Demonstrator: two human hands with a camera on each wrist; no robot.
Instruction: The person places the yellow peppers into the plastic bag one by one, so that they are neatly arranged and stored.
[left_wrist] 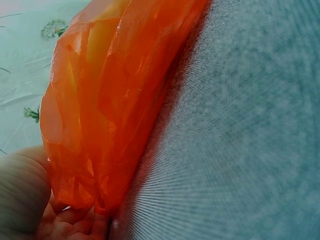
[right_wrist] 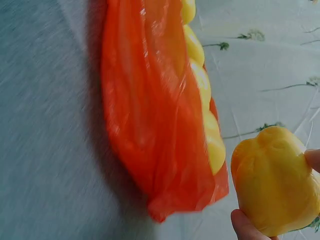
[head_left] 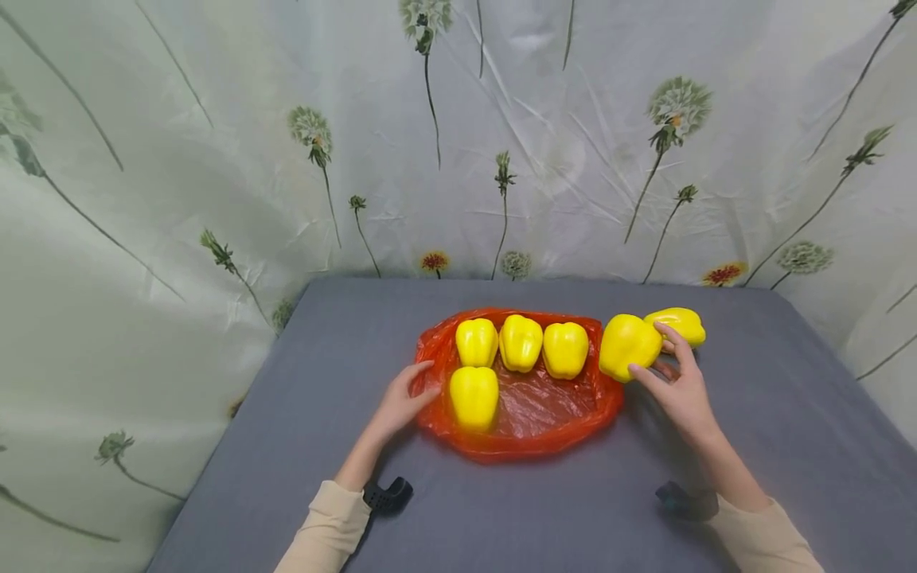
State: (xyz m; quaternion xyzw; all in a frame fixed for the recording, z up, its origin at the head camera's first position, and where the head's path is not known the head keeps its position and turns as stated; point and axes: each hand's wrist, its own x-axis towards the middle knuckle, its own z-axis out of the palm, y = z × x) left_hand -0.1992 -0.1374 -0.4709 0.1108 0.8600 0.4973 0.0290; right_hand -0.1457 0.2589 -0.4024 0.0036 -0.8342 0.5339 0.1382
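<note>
A red plastic bag (head_left: 537, 442) lies spread wide at its mouth, with several yellow bell peppers (head_left: 475, 398) standing inside it. At its left side, my left hand (head_left: 401, 402) holds the edge; in the left wrist view, the fingers (left_wrist: 75, 225) curl by the gathered orange-red film (left_wrist: 115, 125). Over the bag's right rim, my right hand (head_left: 680, 394) pinches a yellow bell pepper (head_left: 630, 348) between thumb and fingers. The right wrist view shows this held pepper (right_wrist: 275, 182) beside the bag (right_wrist: 150, 125), apart from the row within.
Another yellow bell pepper (head_left: 680, 325) lies on its side just behind my right hand. A grey cloth (head_left: 301, 446) covers the table. Behind its far edge hangs a pale curtain (head_left: 286, 48) printed with dandelions.
</note>
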